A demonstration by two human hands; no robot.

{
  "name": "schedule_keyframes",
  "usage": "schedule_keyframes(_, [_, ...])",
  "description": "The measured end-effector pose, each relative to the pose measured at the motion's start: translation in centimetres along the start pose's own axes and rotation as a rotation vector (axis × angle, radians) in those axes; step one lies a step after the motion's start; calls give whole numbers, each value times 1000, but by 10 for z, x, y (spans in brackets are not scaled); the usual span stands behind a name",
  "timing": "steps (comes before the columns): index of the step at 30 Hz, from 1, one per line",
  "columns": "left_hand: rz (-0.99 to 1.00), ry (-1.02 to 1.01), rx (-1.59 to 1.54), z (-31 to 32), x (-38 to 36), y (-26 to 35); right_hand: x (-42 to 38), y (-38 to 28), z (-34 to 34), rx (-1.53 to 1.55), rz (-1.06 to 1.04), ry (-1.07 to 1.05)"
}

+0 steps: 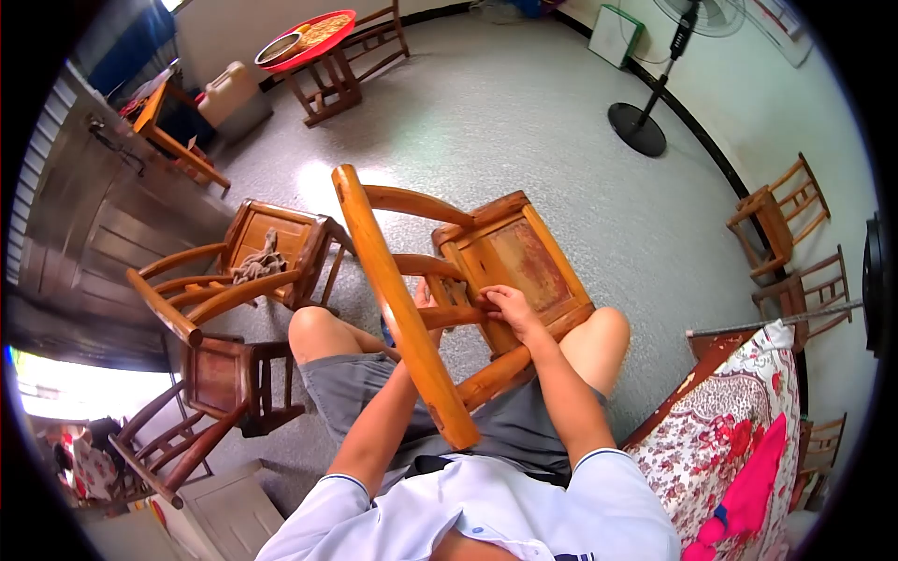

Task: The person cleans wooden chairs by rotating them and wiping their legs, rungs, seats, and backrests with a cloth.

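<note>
A wooden chair [524, 255] lies tilted across my lap, its thick top rail [393, 290] running toward my chest. My left hand [424, 297] is at the back slats, partly hidden by them, with its visible fingers closed against the wood. A small blue thing [386, 331] shows near that hand, mostly covered by the rail. Over the near edge of the seat, my right hand [506, 309] has thumb and fingers pinched together beside a slat. What the pinch holds I cannot make out.
On my left stand two wooden chairs, one with a rag [262, 259] on its seat. A flower-patterned cloth [720, 439] covers a table at right. Ahead are a red tray [323, 35] on a stand and a floor fan [639, 128]. More chairs [776, 220] line the right wall.
</note>
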State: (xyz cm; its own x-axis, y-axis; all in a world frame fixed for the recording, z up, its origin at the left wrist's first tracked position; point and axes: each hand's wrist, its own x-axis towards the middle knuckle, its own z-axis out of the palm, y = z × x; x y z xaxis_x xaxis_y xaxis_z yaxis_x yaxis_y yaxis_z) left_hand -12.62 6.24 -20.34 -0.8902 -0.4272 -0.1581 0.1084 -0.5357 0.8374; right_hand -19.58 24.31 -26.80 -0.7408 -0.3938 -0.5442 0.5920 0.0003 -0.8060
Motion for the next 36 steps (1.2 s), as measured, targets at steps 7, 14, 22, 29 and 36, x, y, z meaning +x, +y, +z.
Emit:
schedule_keyframes(7, [-122,-28,-78,-37,-50,-21,14,15,-1,16,-64,24])
schedule_keyframes(14, [100,-228,105,-50,-82,66,25,20,4,-46,-86,-16])
schedule_keyframes(22, [196,216,365,-33,-79,-53,19,13,6,-46,-64,-3])
schedule_keyframes(29, [463,167,733,-53,-30,-145,25,15,-4,119,-154,92])
schedule_keyframes(36, [-382,-237,474,-37,-49,-118,10,7,-12,279,-165,282])
